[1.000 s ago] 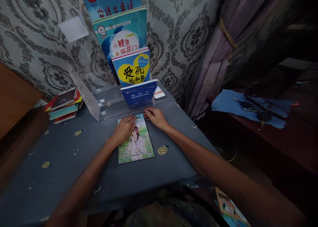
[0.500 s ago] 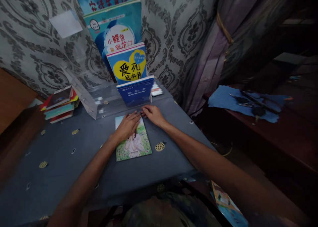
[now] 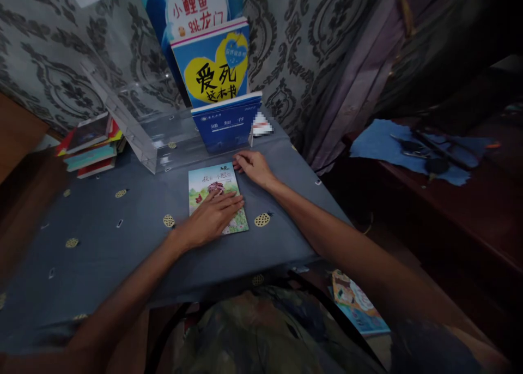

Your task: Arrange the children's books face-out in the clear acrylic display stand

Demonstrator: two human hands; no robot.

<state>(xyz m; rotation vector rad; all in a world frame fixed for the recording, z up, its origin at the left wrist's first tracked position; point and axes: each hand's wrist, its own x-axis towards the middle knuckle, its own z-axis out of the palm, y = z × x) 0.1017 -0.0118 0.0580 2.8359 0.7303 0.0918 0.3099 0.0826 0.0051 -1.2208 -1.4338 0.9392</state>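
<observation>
A thin picture book [image 3: 210, 178] with a meadow and a figure on its cover lies flat on the cloth-covered table, title side up. My left hand [image 3: 214, 216] rests palm down across the lower part of the cover, fingers stretched out and hiding much of the picture. Beside the book's upper right corner is my right hand [image 3: 255, 168]. Its fingers are loosely bent and slightly apart, with the tips at or very near the book's edge; whether they touch it I cannot tell.
A clear stand [image 3: 143, 145] holds upright books, a dark blue booklet [image 3: 226, 128] in front and a blue book with a yellow heart [image 3: 218, 68] behind. Several books [image 3: 92, 145] are stacked left. Blue cloth [image 3: 376, 139] with tools lies right. Another book [image 3: 357, 303] is low down right.
My left hand has slid down the cover, uncovering the title at the top. The right hand stays by the upper right corner. The view has tilted downward.
</observation>
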